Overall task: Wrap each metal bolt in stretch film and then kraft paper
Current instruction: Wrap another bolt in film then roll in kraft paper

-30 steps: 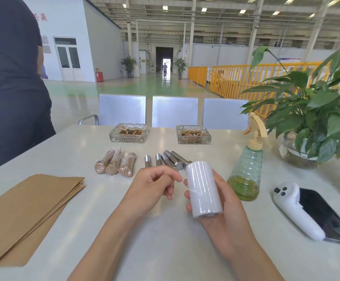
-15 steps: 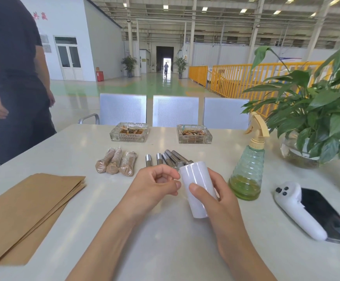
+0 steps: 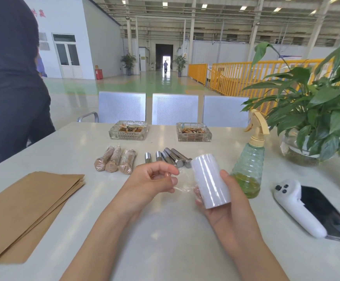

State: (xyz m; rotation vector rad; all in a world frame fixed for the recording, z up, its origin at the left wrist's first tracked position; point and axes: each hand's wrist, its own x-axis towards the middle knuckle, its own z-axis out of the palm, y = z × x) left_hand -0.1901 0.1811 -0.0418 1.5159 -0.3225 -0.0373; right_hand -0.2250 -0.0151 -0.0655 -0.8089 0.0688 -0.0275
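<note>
My right hand (image 3: 232, 201) grips a white roll of stretch film (image 3: 210, 179), held upright above the table. My left hand (image 3: 152, 181) pinches the film's loose clear end (image 3: 182, 179), which stretches a short way from the roll. Several bare metal bolts (image 3: 170, 156) lie side by side just beyond my hands. Three wrapped bolts (image 3: 115, 161) in brown paper lie to their left. A stack of kraft paper sheets (image 3: 27, 203) rests at the near left of the table.
Two glass ashtrays (image 3: 128, 130) (image 3: 193, 132) stand at the back. A green spray bottle (image 3: 249, 167), a potted plant (image 3: 315, 122), a white controller (image 3: 298, 207) and a phone (image 3: 327, 213) occupy the right. A person in dark clothes (image 3: 11, 82) stands at far left.
The left hand has taken hold of the film's end and drawn a short clear strip off the roll. The right hand turned the roll more upright.
</note>
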